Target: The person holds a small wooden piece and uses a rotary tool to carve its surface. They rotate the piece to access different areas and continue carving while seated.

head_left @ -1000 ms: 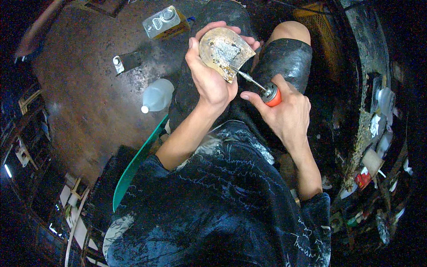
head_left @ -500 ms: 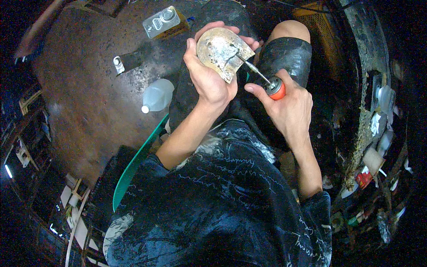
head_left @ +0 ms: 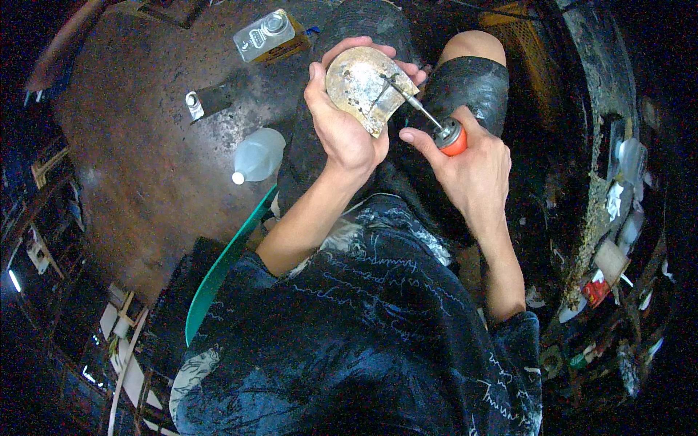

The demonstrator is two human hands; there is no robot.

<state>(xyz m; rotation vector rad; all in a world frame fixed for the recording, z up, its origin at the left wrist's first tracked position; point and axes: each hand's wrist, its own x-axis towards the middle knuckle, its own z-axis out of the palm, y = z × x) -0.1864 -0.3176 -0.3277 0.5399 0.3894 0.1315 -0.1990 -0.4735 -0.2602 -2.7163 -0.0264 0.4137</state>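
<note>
My left hand [head_left: 345, 139] is wrapped round a pale, stained flat piece [head_left: 355, 81], curved on one side and notched on the other, like a shoe heel. Its thumb lies along the near left edge, while the other fingertips show past the far edge. A screwdriver-like hand tool [head_left: 452, 138] with an orange handle, a dark grey collar and a slim metal shaft is gripped in my right hand [head_left: 476, 166]. The shaft's tip meets the face of the pale piece near its notched side. My right thumb sticks out beside the collar, and the palm hides most of the handle.
On the brown floor to the left are a rectangular metal can [head_left: 265, 38], a small white-capped container [head_left: 195, 105] and a translucent plastic bottle [head_left: 259, 155]. A green curved edge [head_left: 222, 280] runs beside my left arm. Scraps and litter [head_left: 611, 258] line a rough ledge at right.
The pale piece has shifted slightly right and turned a little in my left hand. The tool's tip stays against it; my right hand has barely moved.
</note>
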